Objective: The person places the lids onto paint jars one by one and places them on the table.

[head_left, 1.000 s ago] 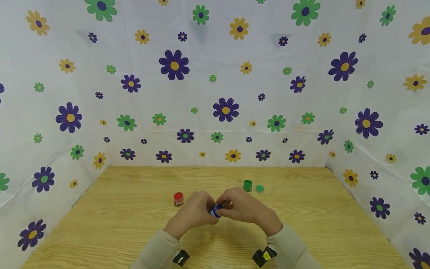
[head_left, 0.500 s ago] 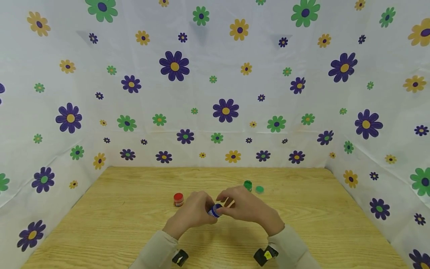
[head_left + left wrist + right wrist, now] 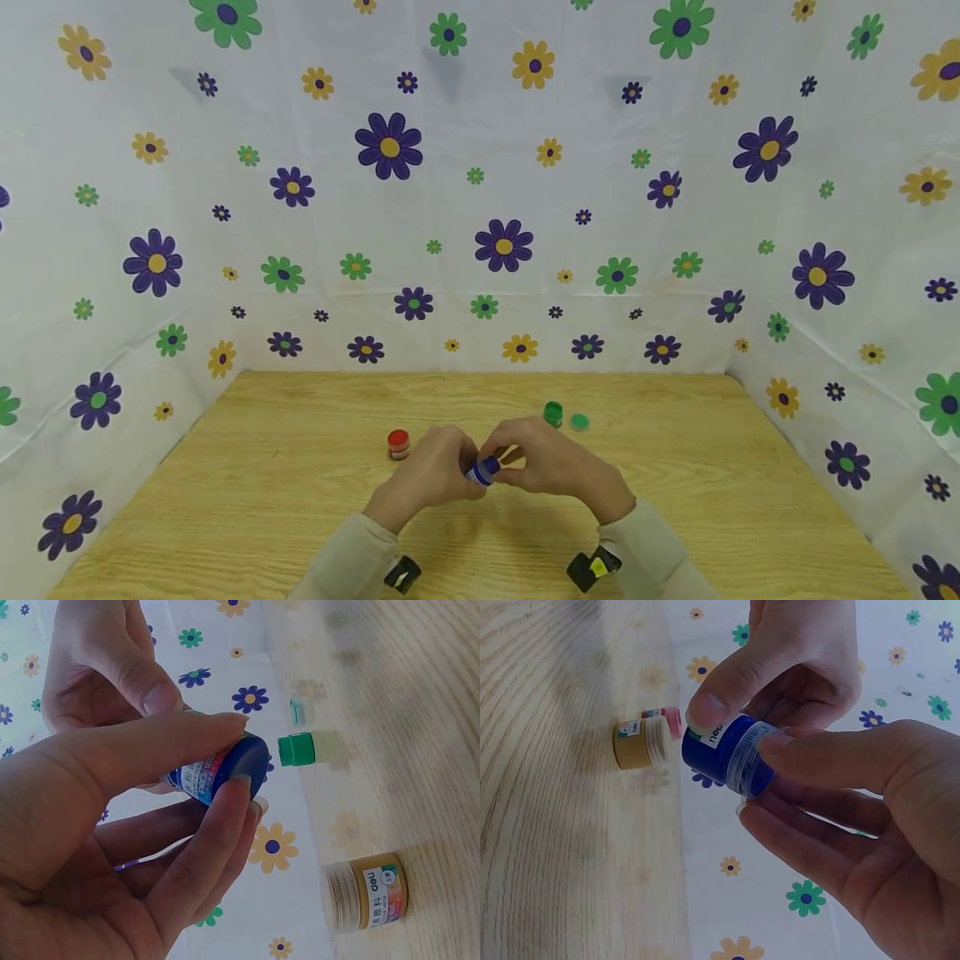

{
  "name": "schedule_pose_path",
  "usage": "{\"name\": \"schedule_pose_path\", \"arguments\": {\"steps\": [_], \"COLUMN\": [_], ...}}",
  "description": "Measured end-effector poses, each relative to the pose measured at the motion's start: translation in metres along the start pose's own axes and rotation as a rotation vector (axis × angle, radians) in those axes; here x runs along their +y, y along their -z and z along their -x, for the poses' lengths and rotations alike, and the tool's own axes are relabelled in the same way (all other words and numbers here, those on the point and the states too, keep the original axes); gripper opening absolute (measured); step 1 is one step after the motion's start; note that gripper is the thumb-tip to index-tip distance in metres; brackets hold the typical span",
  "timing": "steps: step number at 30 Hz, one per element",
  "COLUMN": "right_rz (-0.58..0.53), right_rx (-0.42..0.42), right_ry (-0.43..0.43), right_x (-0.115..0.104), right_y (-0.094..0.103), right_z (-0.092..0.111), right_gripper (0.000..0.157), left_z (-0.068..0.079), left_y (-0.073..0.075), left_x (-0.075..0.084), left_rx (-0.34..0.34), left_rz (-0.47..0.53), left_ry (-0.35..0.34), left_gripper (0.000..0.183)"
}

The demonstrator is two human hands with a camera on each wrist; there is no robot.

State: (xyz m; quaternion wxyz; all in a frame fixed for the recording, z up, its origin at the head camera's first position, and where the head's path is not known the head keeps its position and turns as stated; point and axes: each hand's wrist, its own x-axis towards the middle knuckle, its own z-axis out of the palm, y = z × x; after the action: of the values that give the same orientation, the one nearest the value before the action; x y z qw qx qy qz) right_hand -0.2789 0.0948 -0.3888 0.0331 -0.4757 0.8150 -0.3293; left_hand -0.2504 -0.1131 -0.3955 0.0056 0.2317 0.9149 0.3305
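Observation:
A small blue paint jar (image 3: 481,473) is held tilted above the table between both hands. The left hand (image 3: 435,469) grips its body, with thumb and fingers round the base (image 3: 246,766) in the left wrist view. From the other side the right hand (image 3: 551,458) pinches the clear ribbed lid (image 3: 744,763), thumb on one side and fingertips on the other. Whether the lid has come loose I cannot tell. Left of the hands a red paint jar (image 3: 398,444) stands upright. Beyond the right hand is a green paint jar (image 3: 552,414), a green lid (image 3: 580,422) lying beside it.
An ochre paint jar with a clear lid (image 3: 382,891) stands on the wooden table (image 3: 300,517); the hands hide it in the head view. White flower-printed sheeting (image 3: 450,200) walls the table at the back and both sides.
Half a second ago the right fingers were spread away from the lid; now they are closed on it again. The left hand and the blue jar have stayed nearly in place.

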Motion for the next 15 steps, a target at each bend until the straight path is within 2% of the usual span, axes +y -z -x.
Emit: {"name": "schedule_pose_path", "arguments": {"steps": [6, 15], "right_rz": [-0.009, 0.048], "right_rx": [-0.01, -0.006], "right_ry": [-0.016, -0.048], "right_x": [0.0, -0.0007], "right_y": [-0.0012, -0.0012], "right_z": [-0.0002, -0.0019], "right_gripper": [0.021, 0.015], "left_z": [0.0003, -0.0004], "left_y": [-0.0002, -0.0008], "left_x": [0.0025, 0.0017], "left_rx": [-0.003, -0.011], "left_rz": [0.005, 0.014], "left_ry": [-0.003, 0.002], "left_gripper": [0.013, 0.013]}}
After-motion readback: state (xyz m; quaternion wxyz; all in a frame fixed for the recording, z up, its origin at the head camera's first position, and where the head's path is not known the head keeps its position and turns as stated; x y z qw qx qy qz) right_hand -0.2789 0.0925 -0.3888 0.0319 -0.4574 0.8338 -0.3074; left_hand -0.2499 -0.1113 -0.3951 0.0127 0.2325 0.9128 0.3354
